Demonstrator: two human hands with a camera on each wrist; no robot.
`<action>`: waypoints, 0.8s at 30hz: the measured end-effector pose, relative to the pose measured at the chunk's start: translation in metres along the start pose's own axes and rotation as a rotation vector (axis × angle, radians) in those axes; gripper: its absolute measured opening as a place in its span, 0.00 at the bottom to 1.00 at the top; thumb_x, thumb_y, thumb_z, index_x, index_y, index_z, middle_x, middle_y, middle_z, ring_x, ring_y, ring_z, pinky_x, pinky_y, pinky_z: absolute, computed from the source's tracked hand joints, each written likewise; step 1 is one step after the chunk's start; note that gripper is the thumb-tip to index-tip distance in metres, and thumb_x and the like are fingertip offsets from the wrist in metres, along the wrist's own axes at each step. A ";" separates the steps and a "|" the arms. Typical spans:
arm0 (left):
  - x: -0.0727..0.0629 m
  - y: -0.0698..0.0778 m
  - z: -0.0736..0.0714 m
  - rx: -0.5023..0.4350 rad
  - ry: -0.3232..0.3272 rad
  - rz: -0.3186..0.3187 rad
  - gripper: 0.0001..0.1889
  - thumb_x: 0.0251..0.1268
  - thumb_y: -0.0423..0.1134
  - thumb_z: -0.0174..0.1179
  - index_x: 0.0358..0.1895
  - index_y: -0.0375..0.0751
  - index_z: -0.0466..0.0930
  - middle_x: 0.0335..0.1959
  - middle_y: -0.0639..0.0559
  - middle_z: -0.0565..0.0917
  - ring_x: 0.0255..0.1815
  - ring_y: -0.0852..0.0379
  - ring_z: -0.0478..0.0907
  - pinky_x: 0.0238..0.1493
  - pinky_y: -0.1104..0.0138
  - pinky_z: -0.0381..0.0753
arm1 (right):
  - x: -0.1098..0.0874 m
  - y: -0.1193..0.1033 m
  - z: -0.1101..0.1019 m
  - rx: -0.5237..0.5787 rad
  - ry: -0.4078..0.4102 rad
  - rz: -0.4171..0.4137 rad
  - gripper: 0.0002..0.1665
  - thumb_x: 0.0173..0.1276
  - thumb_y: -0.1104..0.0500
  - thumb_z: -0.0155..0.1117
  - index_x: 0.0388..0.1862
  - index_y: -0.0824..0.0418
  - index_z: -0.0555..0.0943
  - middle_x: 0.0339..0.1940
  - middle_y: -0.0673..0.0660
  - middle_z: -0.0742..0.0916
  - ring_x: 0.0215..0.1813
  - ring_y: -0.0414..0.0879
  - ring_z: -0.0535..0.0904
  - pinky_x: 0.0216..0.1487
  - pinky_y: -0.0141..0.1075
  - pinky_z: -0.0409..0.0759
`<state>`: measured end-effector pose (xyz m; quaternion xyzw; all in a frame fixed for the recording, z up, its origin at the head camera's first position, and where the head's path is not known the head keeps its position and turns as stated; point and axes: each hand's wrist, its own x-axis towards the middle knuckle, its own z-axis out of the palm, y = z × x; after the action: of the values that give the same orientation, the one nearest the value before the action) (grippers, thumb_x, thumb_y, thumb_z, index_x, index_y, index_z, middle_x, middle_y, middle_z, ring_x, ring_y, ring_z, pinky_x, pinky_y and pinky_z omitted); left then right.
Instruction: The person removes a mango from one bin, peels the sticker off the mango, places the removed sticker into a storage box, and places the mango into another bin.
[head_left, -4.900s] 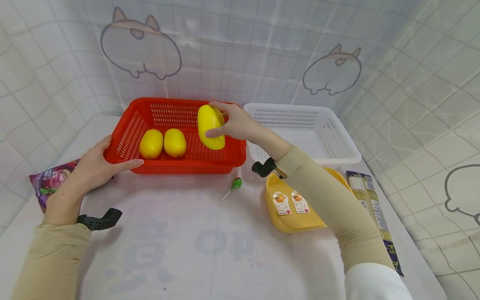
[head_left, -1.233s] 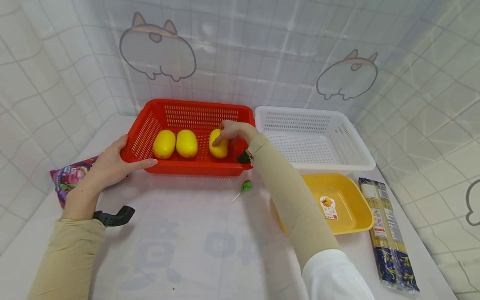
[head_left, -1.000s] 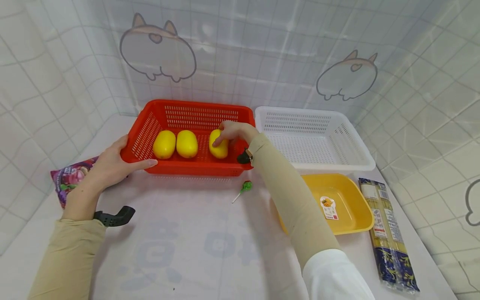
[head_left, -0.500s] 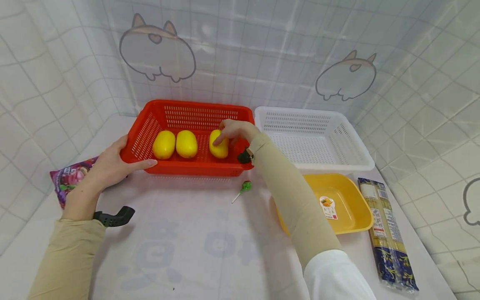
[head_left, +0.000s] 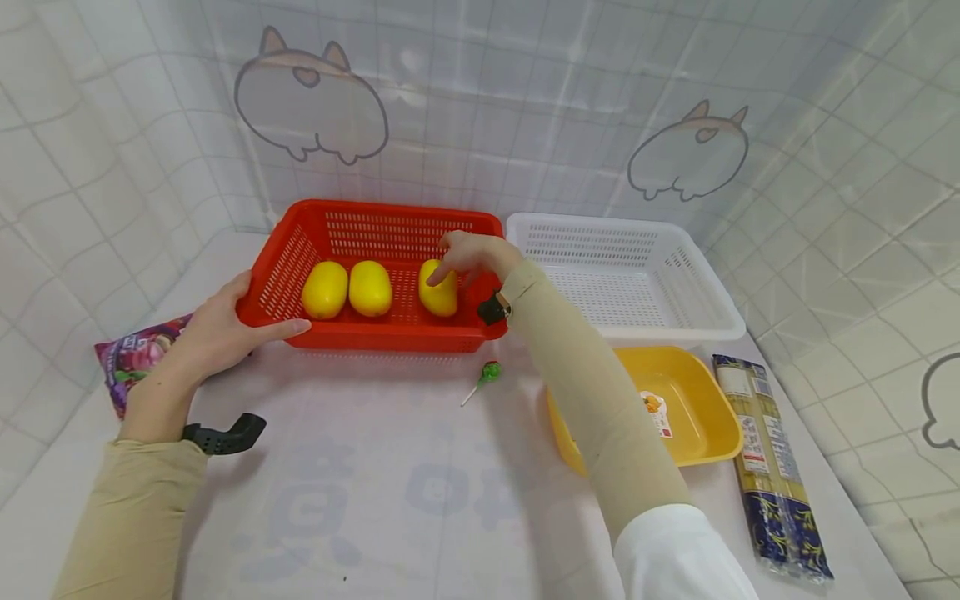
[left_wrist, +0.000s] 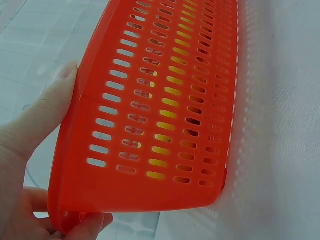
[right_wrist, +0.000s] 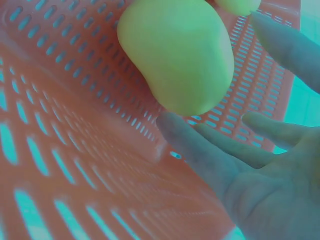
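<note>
My left hand [head_left: 217,333] grips the front left corner of a red plastic basket [head_left: 382,337]. In the left wrist view its thumb presses the outer rim and its fingers curl round the end. Inside the basket, two yellow mangoes [head_left: 325,290] lie side by side at the left. A third yellow mango [head_left: 438,296] rests on the slotted floor farther right. My right hand [head_left: 480,254] hovers just over that third mango, fingers spread. In the right wrist view the fingertips stand apart from the mango [right_wrist: 180,55].
A white slotted basket [head_left: 600,332] stands against the red one's right side. In front of it are a yellow tub [head_left: 697,417], partly behind my right forearm, and a noodle packet [head_left: 768,467]. A green lollipop [head_left: 490,372] and a purple bag [head_left: 138,354] lie near the red basket.
The right hand has lowered the third mango into the red basket, let go of it, and spread and lifted its fingers slightly. The left hand keeps its grip on the corner.
</note>
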<state>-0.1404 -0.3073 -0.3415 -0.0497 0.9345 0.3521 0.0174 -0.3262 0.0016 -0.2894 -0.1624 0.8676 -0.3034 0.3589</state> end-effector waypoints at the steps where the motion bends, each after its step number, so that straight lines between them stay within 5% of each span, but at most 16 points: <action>1: 0.000 0.000 0.000 0.000 -0.002 -0.003 0.62 0.57 0.70 0.63 0.82 0.44 0.35 0.72 0.29 0.61 0.64 0.30 0.63 0.55 0.34 0.75 | -0.001 0.000 -0.001 0.000 -0.001 -0.004 0.52 0.66 0.55 0.70 0.81 0.57 0.51 0.80 0.55 0.59 0.73 0.55 0.64 0.68 0.46 0.75; 11: 0.002 -0.001 0.000 -0.008 -0.013 -0.001 0.62 0.57 0.70 0.63 0.82 0.45 0.33 0.71 0.30 0.62 0.64 0.31 0.62 0.54 0.35 0.75 | -0.015 -0.003 -0.011 -0.024 0.026 -0.039 0.55 0.66 0.53 0.70 0.83 0.56 0.47 0.83 0.53 0.54 0.74 0.55 0.64 0.68 0.45 0.76; 24: 0.002 -0.002 0.001 0.011 -0.010 -0.008 0.62 0.57 0.71 0.62 0.82 0.43 0.33 0.70 0.29 0.62 0.63 0.30 0.62 0.53 0.35 0.75 | -0.036 -0.001 -0.011 -0.166 0.122 -0.192 0.45 0.66 0.48 0.70 0.77 0.57 0.61 0.77 0.57 0.67 0.67 0.50 0.71 0.68 0.43 0.74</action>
<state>-0.1425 -0.3085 -0.3436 -0.0513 0.9361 0.3472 0.0237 -0.3094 0.0238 -0.2641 -0.2550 0.8904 -0.2728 0.2604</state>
